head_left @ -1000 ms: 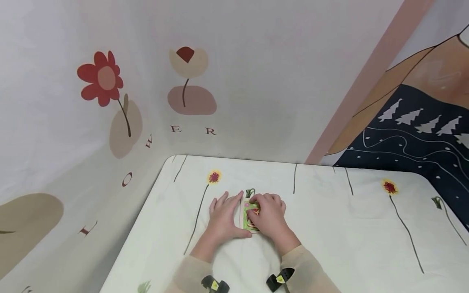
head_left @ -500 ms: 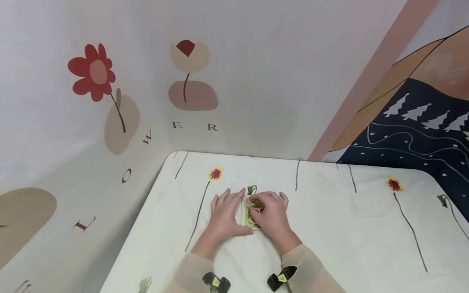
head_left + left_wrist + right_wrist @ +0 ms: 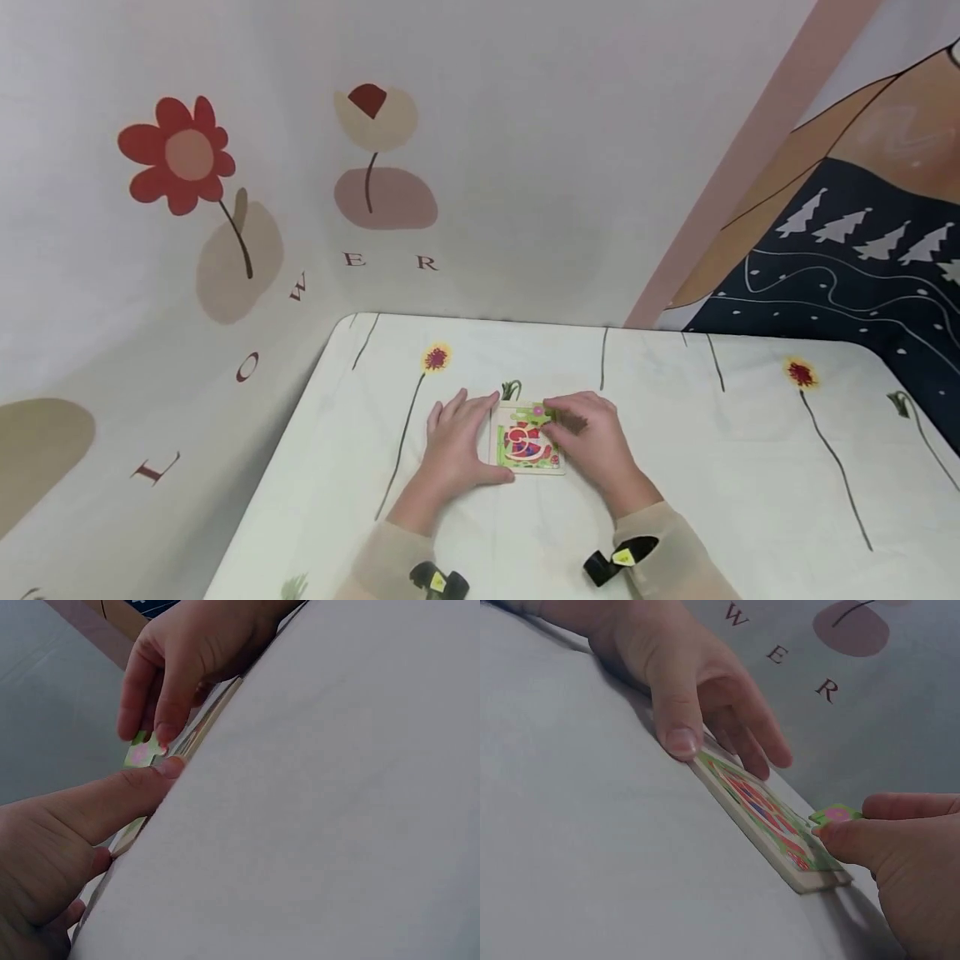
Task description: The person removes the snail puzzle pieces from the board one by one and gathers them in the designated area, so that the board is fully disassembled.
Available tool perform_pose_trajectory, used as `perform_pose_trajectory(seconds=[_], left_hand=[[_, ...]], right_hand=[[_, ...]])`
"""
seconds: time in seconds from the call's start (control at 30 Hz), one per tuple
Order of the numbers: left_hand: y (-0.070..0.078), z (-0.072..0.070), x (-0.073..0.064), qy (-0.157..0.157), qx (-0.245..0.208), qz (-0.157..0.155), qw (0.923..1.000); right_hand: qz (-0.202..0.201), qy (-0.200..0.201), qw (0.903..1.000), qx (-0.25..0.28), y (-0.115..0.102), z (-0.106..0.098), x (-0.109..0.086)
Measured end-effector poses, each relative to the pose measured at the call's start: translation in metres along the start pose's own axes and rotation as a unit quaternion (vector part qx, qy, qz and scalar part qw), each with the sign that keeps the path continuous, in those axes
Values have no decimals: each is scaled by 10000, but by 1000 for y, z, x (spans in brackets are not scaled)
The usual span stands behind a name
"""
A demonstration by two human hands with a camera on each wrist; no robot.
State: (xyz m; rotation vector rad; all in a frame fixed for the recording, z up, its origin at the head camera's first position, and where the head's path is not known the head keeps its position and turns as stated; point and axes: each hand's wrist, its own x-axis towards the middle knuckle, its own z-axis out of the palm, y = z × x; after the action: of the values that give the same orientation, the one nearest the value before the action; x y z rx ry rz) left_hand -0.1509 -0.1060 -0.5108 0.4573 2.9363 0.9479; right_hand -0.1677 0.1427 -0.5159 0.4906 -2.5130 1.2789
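Puzzle board mostly filled, one piece out in right hand

Tablecloth [image 3: 300,483] spread left of and under board. At board's left edge, left hand [image 3: 453,450] laid with fingers extended, thumb touching near edge; nothing gripped. Puzzle board [image 3: 826,882] laid flat; red-and-green picture judged largely assembled, remaining gaps too small to count. Over board's far right corner, green flower piece [image 3: 836,814] not yet seated, pinched between thumb and fingers of right hand [image 3: 592,433], which partly blocks that corner.

L [image 3: 153,472], O [image 3: 240,368], W [image 3: 298,287], E [image 3: 352,259], R [image 3: 425,262] — all dark red, along the pale backdrop [image 3: 525,167]
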Motion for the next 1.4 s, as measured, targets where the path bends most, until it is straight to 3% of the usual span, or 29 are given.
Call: perform_pose_trajectory(seconds=[0.17, 0.33, 0.57, 0.97, 1.2, 1.4], left_hand=[[1, 1, 2, -19, 56, -34, 10000], [0, 1, 1, -19, 48, -42, 10000], [0, 2, 1, -2, 21, -17, 10000], [0, 1, 2, -25, 0, 2, 10000], [-1, 1, 2, -18, 7, 86, 10000], [-2, 0, 3, 30, 7, 137, 9999]], right_hand=[[228, 24, 9994, -276, 14, -21, -6], [539, -206, 9964, -624, 25, -35, -12], [382, -327, 9950, -869, 29, -42, -13], [706, -266, 9930, -911, 26, -38, -12], [366, 280, 9959, -774, 20, -27, -7], [37, -138, 9943, -1060, 7, -9, -3]])
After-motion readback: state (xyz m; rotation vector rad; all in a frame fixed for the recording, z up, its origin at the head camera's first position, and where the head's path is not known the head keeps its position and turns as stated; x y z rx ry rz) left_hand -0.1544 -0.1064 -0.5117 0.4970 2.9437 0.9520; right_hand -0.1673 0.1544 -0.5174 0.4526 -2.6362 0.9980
